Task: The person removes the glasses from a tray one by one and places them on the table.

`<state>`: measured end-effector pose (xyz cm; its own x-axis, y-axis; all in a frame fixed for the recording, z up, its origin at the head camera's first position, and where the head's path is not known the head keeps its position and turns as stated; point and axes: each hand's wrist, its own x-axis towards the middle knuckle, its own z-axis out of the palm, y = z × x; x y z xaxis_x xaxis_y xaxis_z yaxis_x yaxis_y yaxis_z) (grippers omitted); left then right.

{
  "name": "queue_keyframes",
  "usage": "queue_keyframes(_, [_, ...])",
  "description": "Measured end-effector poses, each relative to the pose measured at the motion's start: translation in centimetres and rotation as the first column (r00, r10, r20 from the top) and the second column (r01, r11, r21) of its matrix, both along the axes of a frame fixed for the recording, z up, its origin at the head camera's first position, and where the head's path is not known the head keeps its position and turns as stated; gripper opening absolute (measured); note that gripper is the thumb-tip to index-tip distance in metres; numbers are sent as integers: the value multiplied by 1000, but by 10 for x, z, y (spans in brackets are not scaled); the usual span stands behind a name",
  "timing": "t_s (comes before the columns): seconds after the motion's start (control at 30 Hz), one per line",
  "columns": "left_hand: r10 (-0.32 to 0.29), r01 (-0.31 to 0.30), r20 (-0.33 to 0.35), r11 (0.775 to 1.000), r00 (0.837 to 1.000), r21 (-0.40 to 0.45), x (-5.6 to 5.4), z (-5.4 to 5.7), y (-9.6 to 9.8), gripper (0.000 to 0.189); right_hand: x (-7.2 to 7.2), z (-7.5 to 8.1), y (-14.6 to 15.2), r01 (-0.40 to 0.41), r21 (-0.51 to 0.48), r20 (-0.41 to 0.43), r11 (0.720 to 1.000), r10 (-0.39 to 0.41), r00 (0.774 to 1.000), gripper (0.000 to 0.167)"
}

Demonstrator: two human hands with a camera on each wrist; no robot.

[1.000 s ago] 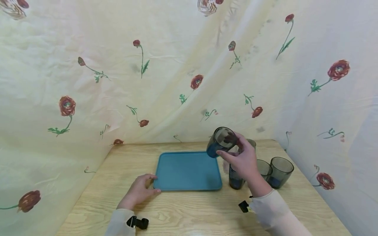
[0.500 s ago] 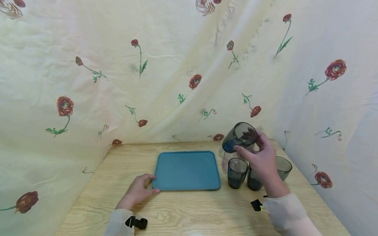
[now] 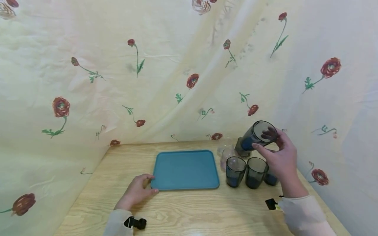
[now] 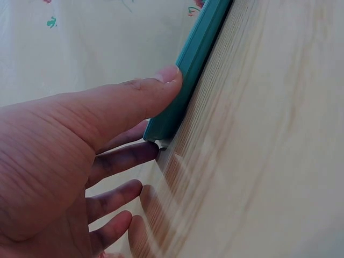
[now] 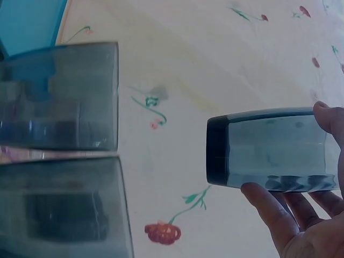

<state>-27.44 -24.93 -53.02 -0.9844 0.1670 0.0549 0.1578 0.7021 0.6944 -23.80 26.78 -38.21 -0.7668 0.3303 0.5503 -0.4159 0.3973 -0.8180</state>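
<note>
In the head view my right hand (image 3: 282, 157) grips a smoky dark drinking glass (image 3: 258, 136), thumb on one side and fingers on the other. The glass is tilted and held in the air above other glasses. In the right wrist view the same glass (image 5: 269, 150) lies sideways across the fingers. My left hand (image 3: 137, 190) holds the front left corner of a blue tray (image 3: 186, 170), which lies flat on the table. The left wrist view shows the thumb (image 4: 156, 88) against the tray's side and a finger reaching round its corner.
Dark glasses stand upright right of the tray: one nearest it (image 3: 236, 172), one beside that (image 3: 256, 173), and a third partly behind my right hand. Farther back are another dark glass (image 3: 242, 151) and clear glassware (image 3: 227, 159). A flowered cloth (image 3: 165, 82) hangs behind the table.
My right hand has carried the dark glass rightward, from the tray's back right corner to above the glasses' right side. The left hand stays at the tray's corner.
</note>
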Motion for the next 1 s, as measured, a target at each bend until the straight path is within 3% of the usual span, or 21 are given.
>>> queue_keyframes(0.2, [-2, 2, 11, 1000, 1000, 8, 1, 0, 0, 59, 2, -6, 20, 109, -3, 58, 994, -109, 992, 68])
queue_keyframes(0.47, [-12, 12, 10, 1000, 1000, 14, 0, -1, -1, 60, 8, -12, 43, 195, -74, 126, 978, -185, 975, 67])
queue_keyframes(0.83, [-15, 15, 11, 1000, 1000, 23, -2, -3, -2, 59, 11, -17, 74, 313, -179, 100, 933, -300, 949, 69])
queue_keyframes(1.0, [-12, 11, 14, 1000, 1000, 23, 0, -2, -2, 60, 10, -20, 88, 363, -222, 156, 905, -335, 929, 70])
